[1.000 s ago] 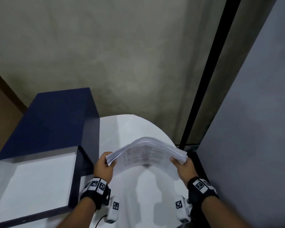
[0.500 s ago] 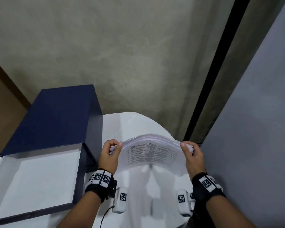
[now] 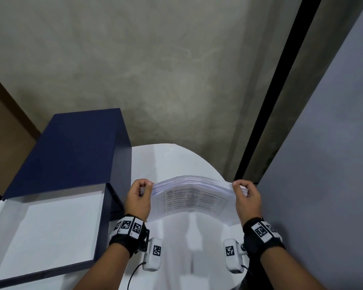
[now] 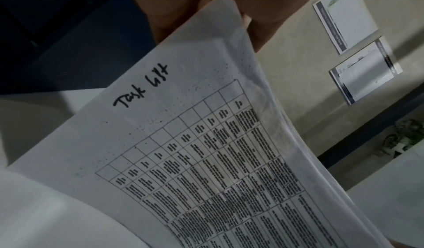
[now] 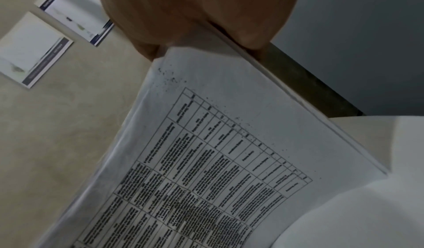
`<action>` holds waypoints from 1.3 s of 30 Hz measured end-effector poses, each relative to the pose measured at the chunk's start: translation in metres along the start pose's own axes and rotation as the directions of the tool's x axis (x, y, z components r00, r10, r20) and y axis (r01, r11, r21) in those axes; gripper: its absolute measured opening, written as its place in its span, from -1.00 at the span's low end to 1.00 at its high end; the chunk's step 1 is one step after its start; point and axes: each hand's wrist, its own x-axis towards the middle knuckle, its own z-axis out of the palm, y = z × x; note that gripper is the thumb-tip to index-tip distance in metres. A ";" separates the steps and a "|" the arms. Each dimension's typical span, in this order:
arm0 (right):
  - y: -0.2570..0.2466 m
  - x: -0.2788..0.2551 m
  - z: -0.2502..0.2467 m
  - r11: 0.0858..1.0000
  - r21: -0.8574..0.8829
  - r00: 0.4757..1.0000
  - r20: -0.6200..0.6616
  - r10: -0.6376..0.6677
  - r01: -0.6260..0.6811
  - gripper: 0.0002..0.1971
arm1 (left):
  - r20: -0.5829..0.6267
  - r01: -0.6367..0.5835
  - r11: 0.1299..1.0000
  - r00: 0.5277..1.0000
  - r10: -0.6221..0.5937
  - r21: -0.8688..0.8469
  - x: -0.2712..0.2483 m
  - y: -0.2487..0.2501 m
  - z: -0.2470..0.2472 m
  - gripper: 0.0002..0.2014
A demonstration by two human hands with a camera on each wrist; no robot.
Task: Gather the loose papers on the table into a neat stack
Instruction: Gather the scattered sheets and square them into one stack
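A sheaf of white papers (image 3: 192, 198) with a printed table stands on edge on the round white table (image 3: 176, 158), bowed toward me. My left hand (image 3: 144, 188) pinches its left side and my right hand (image 3: 240, 188) pinches its right side, thumbs toward me. In the left wrist view the front sheet (image 4: 206, 161) reads "Task list" above a grid, with my fingers (image 4: 261, 19) curled over its top corner. The right wrist view shows the same stack of papers (image 5: 218, 161), gripped at its upper corner by my fingers (image 5: 206, 16).
An open dark-blue box (image 3: 71, 155) with a white lining (image 3: 50, 231) lies on the table just left of my left hand. A grey panel (image 3: 323, 164) stands close on the right. Two framed notices (image 4: 358, 43) hang on the beige wall.
Both hands turned the sheaf from lying nearly flat and slanted to standing upright, and shifted their grip from its lower corners to its upper sides. The view rose slightly.
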 end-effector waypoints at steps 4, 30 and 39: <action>0.004 0.002 -0.001 0.999 -0.035 1.000 0.003 0.009 -0.009 -0.87 | -0.005 -0.013 1.000 1.000 0.013 0.000 -0.001 0.001 0.001 -0.92; -0.075 -0.014 0.074 0.261 -0.500 0.560 0.781 -0.277 0.826 -0.37 | 0.318 -0.567 0.632 0.822 0.472 0.528 -0.024 0.072 0.022 -0.62; -0.095 0.013 0.035 0.676 -0.375 0.710 0.629 -0.317 0.634 -0.79 | 0.053 -0.502 0.656 0.814 0.578 0.563 -0.016 0.106 0.014 -0.40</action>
